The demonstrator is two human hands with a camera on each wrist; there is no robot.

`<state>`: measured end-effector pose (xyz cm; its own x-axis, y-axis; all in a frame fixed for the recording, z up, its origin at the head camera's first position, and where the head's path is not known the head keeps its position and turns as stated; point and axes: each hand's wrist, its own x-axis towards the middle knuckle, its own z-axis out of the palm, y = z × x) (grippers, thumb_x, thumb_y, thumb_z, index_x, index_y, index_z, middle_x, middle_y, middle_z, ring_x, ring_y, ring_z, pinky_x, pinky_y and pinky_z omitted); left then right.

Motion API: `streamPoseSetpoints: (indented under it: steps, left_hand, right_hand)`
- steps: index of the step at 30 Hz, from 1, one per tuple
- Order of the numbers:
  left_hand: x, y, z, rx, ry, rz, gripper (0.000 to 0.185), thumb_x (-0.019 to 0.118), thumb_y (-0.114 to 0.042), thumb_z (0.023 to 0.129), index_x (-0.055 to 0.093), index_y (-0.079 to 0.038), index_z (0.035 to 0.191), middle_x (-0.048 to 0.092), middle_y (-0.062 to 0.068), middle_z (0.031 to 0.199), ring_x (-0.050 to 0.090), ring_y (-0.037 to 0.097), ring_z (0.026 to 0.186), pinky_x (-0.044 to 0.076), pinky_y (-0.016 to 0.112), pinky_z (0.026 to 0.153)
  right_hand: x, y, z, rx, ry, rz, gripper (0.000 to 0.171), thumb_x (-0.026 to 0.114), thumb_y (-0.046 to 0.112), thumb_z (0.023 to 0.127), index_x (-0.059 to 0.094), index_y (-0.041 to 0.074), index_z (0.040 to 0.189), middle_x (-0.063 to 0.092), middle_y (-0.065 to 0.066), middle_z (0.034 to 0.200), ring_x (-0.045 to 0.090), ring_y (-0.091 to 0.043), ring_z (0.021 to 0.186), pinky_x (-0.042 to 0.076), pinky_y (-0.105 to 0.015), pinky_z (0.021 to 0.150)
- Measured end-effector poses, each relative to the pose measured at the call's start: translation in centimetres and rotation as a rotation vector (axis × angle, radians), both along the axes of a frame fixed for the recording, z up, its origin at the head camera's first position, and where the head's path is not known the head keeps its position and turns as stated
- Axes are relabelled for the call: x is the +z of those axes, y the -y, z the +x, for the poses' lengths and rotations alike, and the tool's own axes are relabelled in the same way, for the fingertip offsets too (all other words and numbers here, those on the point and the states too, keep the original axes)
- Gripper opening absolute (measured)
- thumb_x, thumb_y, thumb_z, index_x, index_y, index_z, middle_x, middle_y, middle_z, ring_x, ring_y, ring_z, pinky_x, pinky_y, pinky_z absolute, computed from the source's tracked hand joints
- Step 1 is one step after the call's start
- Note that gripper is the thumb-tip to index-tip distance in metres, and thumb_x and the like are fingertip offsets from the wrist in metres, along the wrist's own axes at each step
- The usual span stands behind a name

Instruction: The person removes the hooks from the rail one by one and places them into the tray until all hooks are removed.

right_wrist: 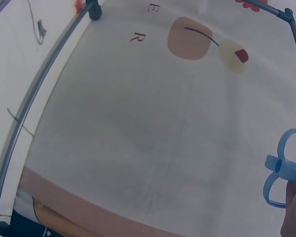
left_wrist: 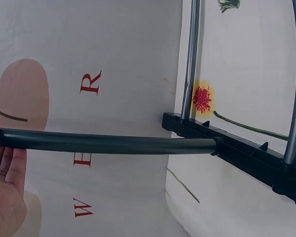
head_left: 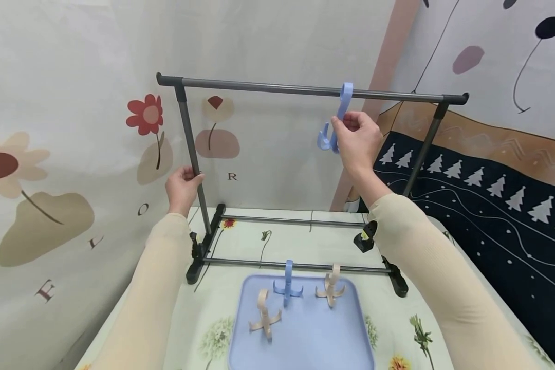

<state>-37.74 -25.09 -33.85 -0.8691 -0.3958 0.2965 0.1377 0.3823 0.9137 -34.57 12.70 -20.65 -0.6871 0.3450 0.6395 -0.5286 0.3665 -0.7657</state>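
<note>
My right hand (head_left: pixel 361 139) pinches the shank of a light blue plastic hook (head_left: pixel 344 97). The hook's curved top overlaps the dark metal top rail (head_left: pixel 259 88) of a small garment rack, right of its middle. Its curled lower prongs point down and left of my fingers. In the right wrist view, the blue prongs (right_wrist: pixel 286 168) show at the right edge beside my fingertips. My left hand (head_left: pixel 182 190) grips the rack's left post (head_left: pixel 191 139) about midway up, thumb in front and fingers behind, as the left wrist view also shows.
A light blue tray (head_left: pixel 314 334) stands before the rack, bearing one blue hook (head_left: pixel 288 285) and two beige hooks (head_left: pixel 331 288). The rack's lower bars (head_left: pixel 296 264) and black feet (head_left: pixel 400 280) rest on a flowered tablecloth. A printed curtain (head_left: pixel 277 46) hangs behind.
</note>
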Motion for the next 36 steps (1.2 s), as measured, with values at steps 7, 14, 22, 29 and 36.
streamPoseSetpoints:
  steps: [7, 14, 22, 29, 36]
  left_hand:
    - [0.1, 0.0, 0.0, 0.005, 0.002, -0.015, 0.032, 0.067, -0.019, 0.096, 0.059, -0.002, 0.122, 0.063, 0.013, 0.118, 0.058, 0.025, 0.107, 0.044, 0.040, 0.095]
    - [0.1, -0.1, 0.3, 0.007, 0.009, -0.028, 0.033, 0.066, -0.021, 0.097, 0.059, -0.002, 0.123, 0.063, 0.014, 0.118, 0.058, 0.026, 0.108, 0.044, 0.041, 0.095]
    - [0.1, 0.0, 0.4, 0.009, 0.017, -0.035, 0.034, 0.066, -0.023, 0.097, 0.059, -0.002, 0.123, 0.063, 0.013, 0.119, 0.058, 0.026, 0.109, 0.044, 0.041, 0.097]
    - [-0.1, 0.3, 0.3, 0.004, 0.023, -0.027, 0.036, 0.066, -0.024, 0.097, 0.060, -0.002, 0.124, 0.063, 0.013, 0.120, 0.058, 0.027, 0.111, 0.044, 0.041, 0.097]
    - [0.1, 0.0, 0.3, 0.002, 0.017, -0.018, 0.035, 0.067, -0.023, 0.097, 0.059, -0.002, 0.123, 0.063, 0.013, 0.119, 0.058, 0.026, 0.110, 0.043, 0.042, 0.097]
  right_hand:
    - [-0.5, -0.6, 0.9, 0.062, -0.009, -0.001, 0.031, 0.073, 0.027, 0.092, 0.069, 0.001, 0.108, 0.067, -0.008, 0.097, 0.060, -0.013, 0.087, 0.051, -0.027, 0.083]
    - [-1.5, -1.0, 1.7, 0.141, 0.008, 0.015, 0.030, 0.075, 0.027, 0.090, 0.069, 0.002, 0.106, 0.068, -0.006, 0.097, 0.062, -0.014, 0.088, 0.051, -0.026, 0.083]
    - [-2.9, -0.8, 3.6, 0.215, 0.030, 0.045, 0.030, 0.077, 0.026, 0.089, 0.070, 0.002, 0.104, 0.069, -0.009, 0.095, 0.064, -0.016, 0.086, 0.052, -0.027, 0.082]
    - [-4.6, -0.9, 4.6, 0.272, 0.056, 0.081, 0.031, 0.077, 0.027, 0.088, 0.071, 0.001, 0.103, 0.069, -0.008, 0.091, 0.064, -0.016, 0.083, 0.052, -0.027, 0.082]
    - [-6.5, -1.6, 6.0, 0.317, 0.097, 0.138, 0.029, 0.077, 0.026, 0.089, 0.071, 0.002, 0.102, 0.070, -0.008, 0.090, 0.064, -0.017, 0.082, 0.053, -0.027, 0.080]
